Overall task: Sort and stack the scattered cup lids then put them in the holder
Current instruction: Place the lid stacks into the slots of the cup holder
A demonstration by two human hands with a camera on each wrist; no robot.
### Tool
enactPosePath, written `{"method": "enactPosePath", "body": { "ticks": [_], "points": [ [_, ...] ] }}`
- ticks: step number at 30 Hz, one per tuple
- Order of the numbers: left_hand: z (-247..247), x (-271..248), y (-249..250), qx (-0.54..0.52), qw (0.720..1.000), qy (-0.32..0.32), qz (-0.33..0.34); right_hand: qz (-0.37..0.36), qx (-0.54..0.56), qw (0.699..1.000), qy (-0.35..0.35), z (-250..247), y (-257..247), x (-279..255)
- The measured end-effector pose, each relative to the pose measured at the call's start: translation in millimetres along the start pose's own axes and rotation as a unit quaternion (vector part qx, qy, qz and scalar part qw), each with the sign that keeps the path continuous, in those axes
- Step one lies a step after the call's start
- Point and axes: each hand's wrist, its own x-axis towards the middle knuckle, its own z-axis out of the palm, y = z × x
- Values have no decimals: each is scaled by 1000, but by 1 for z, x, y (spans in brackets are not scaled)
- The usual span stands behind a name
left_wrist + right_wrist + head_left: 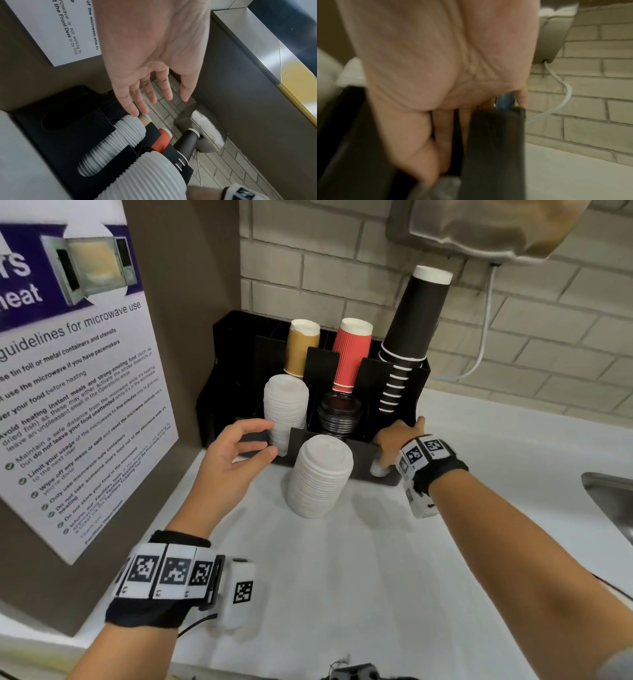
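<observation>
A black holder (233,354) stands at the back of the white counter (342,577). One tall stack of white lids (286,409) fills its left slot, and a short stack of black lids (339,414) sits in the middle slot. Another white lid stack (320,477) stands at the holder's front wall. My left hand (270,438) hovers open beside the left white stack (120,136), fingers spread, holding nothing. My right hand (394,446) reaches down into the front right slot, fingers straight onto clear lids (378,470), thumb over the side wall (493,142).
Stacks of tan cups (303,347), red cups (351,354) and black cups (411,330) fill the holder's rear slots. A cabinet panel with a microwave poster (68,371) closes the left side. A steel sink (609,494) lies right; a dispenser (496,227) with a cable hangs above.
</observation>
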Motion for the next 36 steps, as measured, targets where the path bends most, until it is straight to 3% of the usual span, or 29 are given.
{"method": "enactPosePath", "body": {
  "ticks": [2, 4, 5, 6, 7, 10, 20, 25, 27, 29, 32, 36],
  "points": [
    [-2, 0, -2, -2, 1000, 4, -1, 1, 136, 983, 120, -9, 2, -9],
    [-2, 1, -3, -2, 1000, 6, -5, -55, 344, 903, 250, -15, -4, -21],
    [-2, 1, -3, -2, 1000, 7, -8, -99, 419, 862, 270, -17, -11, -29],
    [-1, 2, -4, -3, 1000, 8, -11, -134, 457, 842, 254, -19, -21, -37],
    [-1, 2, -5, -4, 1000, 7, -13, -160, 470, 840, 219, -19, -32, -44],
    [2, 2, -4, -8, 1000, 5, -14, -180, 456, 863, 123, -12, -57, -52],
    [1, 0, -3, -7, 1000, 4, -19, -150, 432, 883, 104, -2, -75, -48],
    [1, -1, -3, -10, 1000, 5, -23, -140, 453, 871, 130, -11, -71, -53],
    [4, -1, -3, -8, 1000, -2, -28, -146, 488, 843, 171, -19, -68, -61],
    [9, -3, -2, -26, 998, -30, -38, -175, 556, 790, 188, -28, -68, -74],
    [19, -5, 0, -73, 993, -84, -44, -222, 642, 723, 129, -36, -74, -99],
    [24, -5, 3, -106, 988, -112, -30, -237, 687, 682, 83, -34, -78, -119]
  ]
}}
